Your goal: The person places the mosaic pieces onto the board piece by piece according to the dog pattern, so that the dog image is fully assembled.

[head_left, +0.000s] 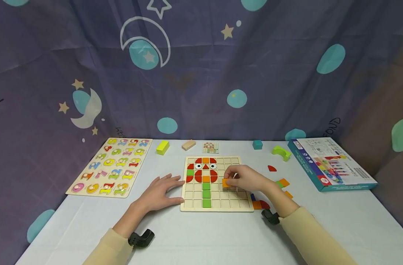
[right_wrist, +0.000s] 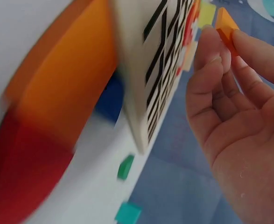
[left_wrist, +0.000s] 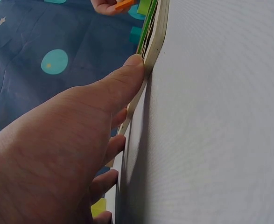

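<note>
A wooden grid board (head_left: 192, 203) lies on the white table, bearing red, orange and green pieces and two eye pieces, with green squares (head_left: 206, 194) in a column below. My left hand (head_left: 160, 193) rests beside it, fingers spread and fairly straight; in the left wrist view the thumb (left_wrist: 120, 81) touches the board's edge. Over the right half of the grid my right hand (head_left: 249, 178) pinches an orange tile (head_left: 225, 183) between thumb and fingertips. The right wrist view shows this orange tile (right_wrist: 226, 29) held up by its edges.
Loose red, orange, green and blue pieces (head_left: 257, 205) lie right of the board. A pattern card (head_left: 210, 147) and several blocks (head_left: 163, 147) stand behind it. At the left is a number puzzle (head_left: 107, 169); at the right, a toy box (head_left: 332, 163).
</note>
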Available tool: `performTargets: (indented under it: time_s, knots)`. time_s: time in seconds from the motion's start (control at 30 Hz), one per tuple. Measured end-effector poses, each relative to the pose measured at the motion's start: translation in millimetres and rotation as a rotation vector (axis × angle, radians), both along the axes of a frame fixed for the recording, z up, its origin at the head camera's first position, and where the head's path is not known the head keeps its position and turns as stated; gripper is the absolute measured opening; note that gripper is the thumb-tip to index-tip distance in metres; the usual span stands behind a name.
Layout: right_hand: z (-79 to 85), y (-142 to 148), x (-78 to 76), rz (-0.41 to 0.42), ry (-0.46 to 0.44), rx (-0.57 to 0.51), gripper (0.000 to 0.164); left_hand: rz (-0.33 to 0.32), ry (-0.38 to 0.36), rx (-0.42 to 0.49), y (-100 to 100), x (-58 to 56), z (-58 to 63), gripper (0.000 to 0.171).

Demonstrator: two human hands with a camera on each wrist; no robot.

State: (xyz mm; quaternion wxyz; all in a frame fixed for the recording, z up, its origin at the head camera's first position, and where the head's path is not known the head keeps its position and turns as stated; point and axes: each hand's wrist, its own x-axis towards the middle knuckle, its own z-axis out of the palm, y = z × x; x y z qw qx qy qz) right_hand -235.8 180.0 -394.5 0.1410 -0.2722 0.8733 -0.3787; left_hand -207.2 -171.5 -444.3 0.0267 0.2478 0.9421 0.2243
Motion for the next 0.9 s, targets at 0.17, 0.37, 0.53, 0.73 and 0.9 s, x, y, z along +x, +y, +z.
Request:
performTargets:
  time_s: [0.17, 0.37, 0.53, 0.73, 0.9]
  knots:
    - [-4.2, -17, -4.9, 0.01, -0.003, 0.007, 0.004, -0.001, 0.001, 0.005, 0, 0.3, 0.0, 0.066]
    - [-7.0, -31, -8.9, 0.0, 0.024, 0.087, 0.004, -0.006, 0.01, 0.008, 0, 0.1, 0.3, 0.066]
    - [-8.5, -38, -11.7, 0.01, 0.058, 0.138, 0.006, -0.004, 0.008, 0.01, -1, 0.0, 0.1, 0.066]
    - [-10.3, -39, -11.9, 0.047, 0.102, 0.164, 0.006, -0.005, 0.004, 0.008, 0, 0.1, 0.4, 0.067]
    - [-8.7, -39, -9.9, 0.056, 0.102, 0.185, 0.004, -0.002, 0.003, 0.008, 0, 0.1, 0.5, 0.066]
